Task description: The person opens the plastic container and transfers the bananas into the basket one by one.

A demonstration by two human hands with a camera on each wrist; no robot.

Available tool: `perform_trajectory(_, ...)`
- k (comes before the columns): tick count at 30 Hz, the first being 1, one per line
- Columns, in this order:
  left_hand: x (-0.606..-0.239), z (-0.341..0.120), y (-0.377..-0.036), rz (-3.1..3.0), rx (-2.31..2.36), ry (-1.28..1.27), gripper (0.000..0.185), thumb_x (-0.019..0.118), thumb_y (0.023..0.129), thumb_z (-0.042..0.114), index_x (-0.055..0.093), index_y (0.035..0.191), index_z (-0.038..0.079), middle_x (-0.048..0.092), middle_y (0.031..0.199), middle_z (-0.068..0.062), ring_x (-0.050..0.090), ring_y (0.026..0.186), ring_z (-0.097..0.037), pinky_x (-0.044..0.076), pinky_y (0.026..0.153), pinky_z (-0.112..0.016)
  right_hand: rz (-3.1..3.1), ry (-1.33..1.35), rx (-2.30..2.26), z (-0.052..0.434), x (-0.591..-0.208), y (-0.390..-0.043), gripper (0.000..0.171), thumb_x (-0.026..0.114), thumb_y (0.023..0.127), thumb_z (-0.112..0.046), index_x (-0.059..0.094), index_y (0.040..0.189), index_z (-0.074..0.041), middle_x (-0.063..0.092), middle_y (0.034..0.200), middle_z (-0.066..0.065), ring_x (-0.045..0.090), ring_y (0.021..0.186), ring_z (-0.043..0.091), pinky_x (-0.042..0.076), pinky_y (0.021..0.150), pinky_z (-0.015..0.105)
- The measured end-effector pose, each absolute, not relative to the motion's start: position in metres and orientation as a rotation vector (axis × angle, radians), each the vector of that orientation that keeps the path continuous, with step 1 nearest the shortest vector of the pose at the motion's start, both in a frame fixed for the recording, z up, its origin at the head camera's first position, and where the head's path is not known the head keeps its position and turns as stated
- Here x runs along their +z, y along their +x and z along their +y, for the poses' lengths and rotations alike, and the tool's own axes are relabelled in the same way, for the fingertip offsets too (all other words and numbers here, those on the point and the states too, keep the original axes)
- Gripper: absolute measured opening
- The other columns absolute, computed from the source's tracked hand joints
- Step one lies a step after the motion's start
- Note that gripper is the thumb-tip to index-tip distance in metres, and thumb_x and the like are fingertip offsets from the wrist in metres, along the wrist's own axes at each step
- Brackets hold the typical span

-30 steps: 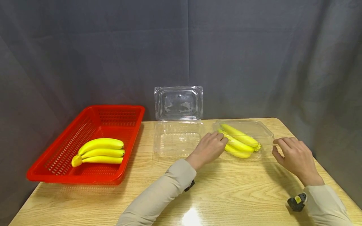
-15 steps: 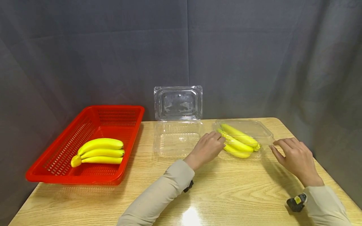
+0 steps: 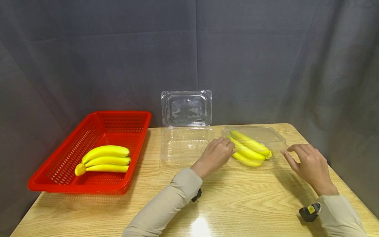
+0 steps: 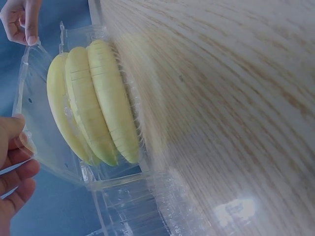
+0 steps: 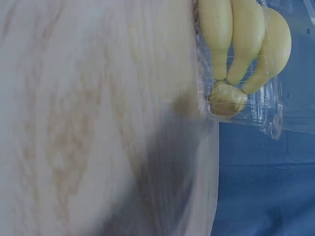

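Observation:
A bunch of yellow bananas [image 3: 250, 149] lies in a clear plastic clamshell box [image 4: 135, 115] at the right of the table. The box's lid [image 3: 266, 133] is partly lowered over the bananas, its front edge raised off the base. My left hand [image 3: 214, 154] pinches the lid's front left corner between thumb and fingers. At the front right corner, my right hand [image 3: 309, 166] pinches the lid between thumb and forefinger; the left wrist view also shows this right hand [image 4: 22, 22]. The right wrist view shows the bananas' stem end [image 5: 227, 98], but not the hand.
Left of the bananas' box stands a second clear clamshell [image 3: 188, 144] with its lid [image 3: 187, 108] upright. A red plastic basket [image 3: 125, 184] at the far left holds another bunch of bananas [image 3: 105, 159]. Grey cloth [image 3: 251, 62] hangs behind the wooden table [image 3: 237, 204].
My left hand has shifted slightly left along with the lid's edge. The right thumb has come up against the lid's corner. The bananas have hardly moved.

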State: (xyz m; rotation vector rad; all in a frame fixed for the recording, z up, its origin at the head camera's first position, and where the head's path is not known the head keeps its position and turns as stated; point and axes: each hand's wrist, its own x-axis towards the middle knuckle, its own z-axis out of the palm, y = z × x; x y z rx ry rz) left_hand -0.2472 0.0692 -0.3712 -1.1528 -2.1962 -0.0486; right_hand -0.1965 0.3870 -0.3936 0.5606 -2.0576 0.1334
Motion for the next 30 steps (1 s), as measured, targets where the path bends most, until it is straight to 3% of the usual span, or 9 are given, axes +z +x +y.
perform_trajectory(8,-0.367,0.068,-0.247,-2.16,-0.077,-1.134,0.021,0.061,0.097,0.027,0.067,0.086,0.011,0.061,0.082,0.003,0.053,0.073,-0.011,0.043,0.062,-0.019,-2.129,0.557,0.177,0.385,-0.388,-0.194,0.058,0.045,0.098,-0.052,0.066,0.087,0.001,0.067,0.084,0.016,0.061,0.075,0.035,0.047,0.057,0.048)
perform_trajectory(18,-0.362,0.065,-0.246,-2.217,-0.232,-1.178,0.018,0.061,0.097,0.024,0.065,0.089,0.008,0.061,0.088,0.0,0.055,0.084,-0.013,0.045,0.082,-0.018,-2.156,0.549,0.261,0.381,-0.382,-0.195,0.059,0.042,0.099,-0.055,0.064,0.088,0.0,0.066,0.084,0.015,0.06,0.075,0.034,0.046,0.059,0.05)
perform_trajectory(22,-0.36,0.063,-0.247,-2.234,-0.461,-1.191,0.016,0.063,0.096,0.02,0.062,0.087,0.006,0.058,0.086,-0.001,0.053,0.084,-0.015,0.045,0.08,-0.018,-2.161,0.504,0.301,0.38,-0.378,-0.195,0.063,0.041,0.097,-0.058,0.063,0.092,0.001,0.066,0.084,0.015,0.06,0.078,0.035,0.048,0.063,0.051)
perform_trajectory(30,-0.354,0.06,-0.249,-2.252,-0.638,-1.158,0.018,0.062,0.096,0.021,0.061,0.087,0.006,0.06,0.086,-0.002,0.053,0.081,-0.016,0.044,0.072,-0.018,-2.095,0.5,0.352,0.375,-0.371,-0.196,0.053,0.053,0.097,-0.047,0.065,0.091,0.004,0.065,0.084,0.014,0.061,0.075,0.03,0.044,0.065,0.036)
